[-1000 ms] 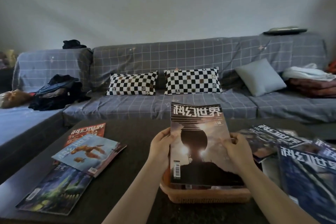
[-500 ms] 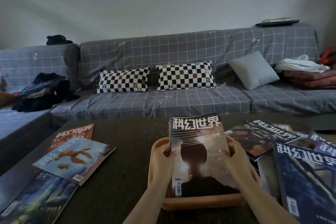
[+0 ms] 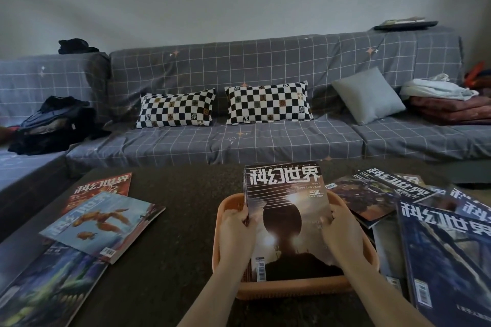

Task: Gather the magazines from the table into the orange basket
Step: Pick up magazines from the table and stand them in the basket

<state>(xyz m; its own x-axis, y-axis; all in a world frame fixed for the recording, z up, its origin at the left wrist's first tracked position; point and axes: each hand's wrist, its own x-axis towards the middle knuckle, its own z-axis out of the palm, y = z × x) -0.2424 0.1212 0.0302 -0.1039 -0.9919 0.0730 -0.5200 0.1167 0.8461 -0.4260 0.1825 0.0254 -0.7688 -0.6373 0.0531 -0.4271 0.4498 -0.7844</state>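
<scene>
Lowered further into the orange basket (image 3: 221, 223), the magazine stack (image 3: 288, 220) is gripped by both hands (image 3: 288, 236).

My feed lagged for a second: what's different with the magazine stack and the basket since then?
Both hands, left hand and right hand, lowered the magazine stack from above the orange basket down into it, gripping its side edges throughout. The loose magazines on the table stayed put.

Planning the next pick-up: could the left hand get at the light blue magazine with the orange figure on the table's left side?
Probably yes, once freed. The left hand now grips the stack of magazines in the orange basket. The light blue magazine lies topmost on its pile, with bare table between.
</scene>
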